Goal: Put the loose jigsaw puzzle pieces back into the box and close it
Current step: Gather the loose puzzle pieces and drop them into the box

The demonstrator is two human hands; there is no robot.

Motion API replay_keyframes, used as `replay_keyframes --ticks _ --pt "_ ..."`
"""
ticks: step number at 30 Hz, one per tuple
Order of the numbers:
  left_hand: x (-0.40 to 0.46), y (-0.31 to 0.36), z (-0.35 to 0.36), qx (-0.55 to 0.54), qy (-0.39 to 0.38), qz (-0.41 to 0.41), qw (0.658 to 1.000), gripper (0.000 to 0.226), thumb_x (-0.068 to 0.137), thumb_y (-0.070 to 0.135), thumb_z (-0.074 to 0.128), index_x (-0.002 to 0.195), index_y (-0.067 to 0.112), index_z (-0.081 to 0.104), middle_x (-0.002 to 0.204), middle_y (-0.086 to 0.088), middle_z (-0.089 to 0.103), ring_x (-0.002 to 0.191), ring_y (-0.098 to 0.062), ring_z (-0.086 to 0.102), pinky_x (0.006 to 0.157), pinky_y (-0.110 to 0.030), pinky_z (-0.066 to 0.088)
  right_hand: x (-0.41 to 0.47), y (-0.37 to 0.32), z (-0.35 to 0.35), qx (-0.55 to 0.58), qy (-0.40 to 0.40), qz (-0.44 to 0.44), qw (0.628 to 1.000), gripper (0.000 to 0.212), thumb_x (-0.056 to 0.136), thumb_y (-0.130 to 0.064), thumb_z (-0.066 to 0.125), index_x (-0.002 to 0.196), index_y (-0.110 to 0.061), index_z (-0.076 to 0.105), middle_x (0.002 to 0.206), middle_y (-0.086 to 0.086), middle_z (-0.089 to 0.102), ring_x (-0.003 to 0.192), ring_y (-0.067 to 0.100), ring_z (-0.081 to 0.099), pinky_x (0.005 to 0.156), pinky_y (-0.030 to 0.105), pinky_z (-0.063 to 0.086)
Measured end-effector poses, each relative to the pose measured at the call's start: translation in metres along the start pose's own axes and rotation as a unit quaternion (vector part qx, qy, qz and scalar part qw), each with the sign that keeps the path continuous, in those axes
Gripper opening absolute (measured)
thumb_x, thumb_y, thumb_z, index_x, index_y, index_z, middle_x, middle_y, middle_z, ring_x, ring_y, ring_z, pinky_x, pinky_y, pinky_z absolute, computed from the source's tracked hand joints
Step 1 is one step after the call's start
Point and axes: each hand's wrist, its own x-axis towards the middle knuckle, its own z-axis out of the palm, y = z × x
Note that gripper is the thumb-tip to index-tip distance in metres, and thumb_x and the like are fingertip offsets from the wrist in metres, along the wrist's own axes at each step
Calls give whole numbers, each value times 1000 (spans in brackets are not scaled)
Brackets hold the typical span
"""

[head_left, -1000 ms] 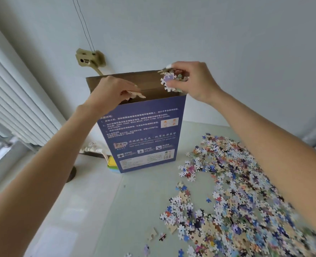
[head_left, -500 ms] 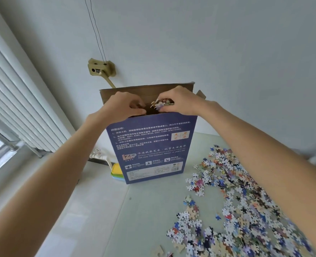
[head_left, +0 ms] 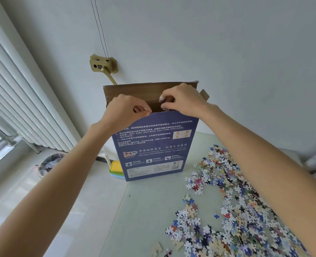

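The blue puzzle box [head_left: 153, 145] stands upright on the pale table [head_left: 144, 210], open at the top, with its brown flap [head_left: 146, 89] raised behind. My left hand [head_left: 124, 110] pinches the top edge of the box's front wall. Just right of it, my right hand [head_left: 183, 101] hovers over the opening with its fingers curled, and no pieces show in it. Loose puzzle pieces [head_left: 237, 201] lie spread over the table to the right of the box and toward me.
A stack of yellow, green and blue lids [head_left: 116, 168] sits behind the box's left corner. A waste bin [head_left: 49, 164] stands on the floor at the left, under the window blinds [head_left: 23, 108]. A wall fixture [head_left: 102, 65] hangs above the box.
My right hand came down to the box's opening with a bunch of pieces, and those pieces no longer show in it. My left hand stayed on the front edge.
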Motion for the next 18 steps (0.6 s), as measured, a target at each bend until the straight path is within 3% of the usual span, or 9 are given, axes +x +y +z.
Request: replay_keyframes --ticks 6,9,12,15,18 --pt "-17 1 14 36 125 69 989 17 90 26 56 99 25 70 89 10 70 85 -10 62 68 -32 54 -21 -5 15 -44 117 -29 992 23 93 -32 52 98 -17 68 95 0 69 86 19 63 71 29 43" --pt "-35 8 25 80 197 115 970 20 92 24 53 105 21 68 95 5 70 94 -16 60 68 -27 49 -38 -5 22 -31 208 -25 977 23 94 -28 51 91 -12 68 88 2 69 76 18 63 59 24 42" --pt "-67 19 40 32 236 118 964 19 91 22 55 104 18 68 96 3 70 93 -14 59 70 -22 47 -76 -12 33 -13 281 -28 959 19 92 -25 55 91 -11 68 90 2 71 78 16 65 62 18 46" --pt "-115 23 72 -68 192 59 977 19 91 23 55 104 20 67 93 7 70 86 -9 62 72 -22 51 -138 -17 68 28 278 -7 960 20 93 -24 55 92 -10 69 87 2 71 74 12 64 61 16 46" --pt "-176 18 119 -128 69 -56 988 20 85 21 59 103 23 68 87 10 70 77 -4 60 74 -27 53 -216 -16 128 78 156 76 982 23 93 -26 52 98 -10 68 89 1 71 69 10 63 58 15 47"
